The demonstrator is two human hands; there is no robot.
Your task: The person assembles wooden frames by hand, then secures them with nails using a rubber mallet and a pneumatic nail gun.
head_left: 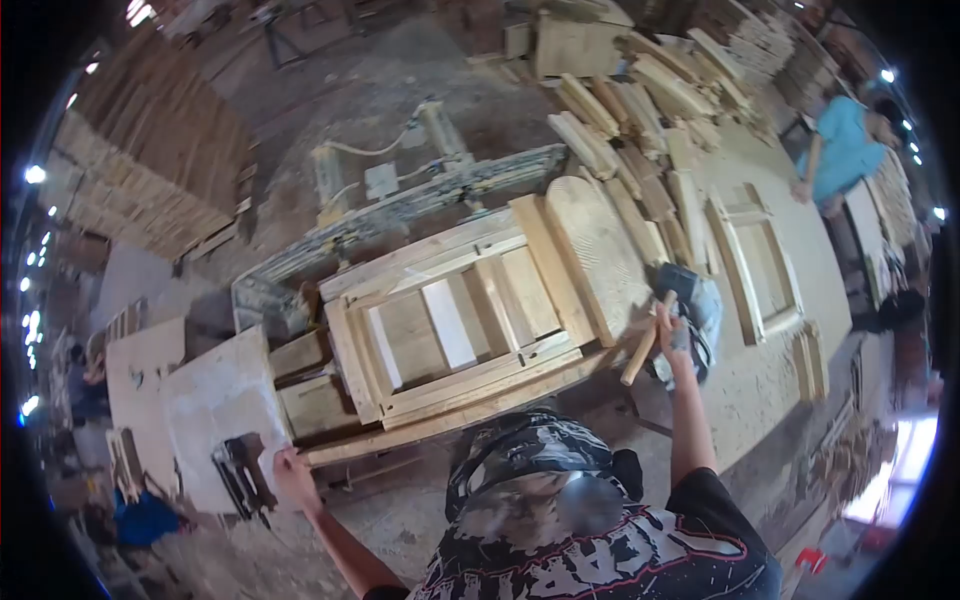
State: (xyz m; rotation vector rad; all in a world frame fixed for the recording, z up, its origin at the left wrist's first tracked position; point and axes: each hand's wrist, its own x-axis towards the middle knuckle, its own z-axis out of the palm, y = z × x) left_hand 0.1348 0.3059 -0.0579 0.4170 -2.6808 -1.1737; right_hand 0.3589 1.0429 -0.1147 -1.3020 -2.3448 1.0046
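Observation:
My right hand (674,335) is closed around the wooden handle of a mallet (638,360) with a dark block head, at the right end of the clamping bench. My left hand (290,468) is at the bench's left end, by the tip of the long front wooden rail (450,408). Its fingers look curled, but what they hold, if anything, is too small to make out. Between my hands lies a wooden frame (365,375) with crosspieces and a pale slat (448,322). A dark nail gun (240,478) rests just left of my left hand.
A metal clamp rig (400,205) runs behind the frame. On the right table (740,400) are a smaller wooden frame (745,270), a grey plastic bag (706,315) and heaped wood pieces (640,150). A co-worker in blue (845,145) is beyond it. Stacked boards (150,150) stand far left.

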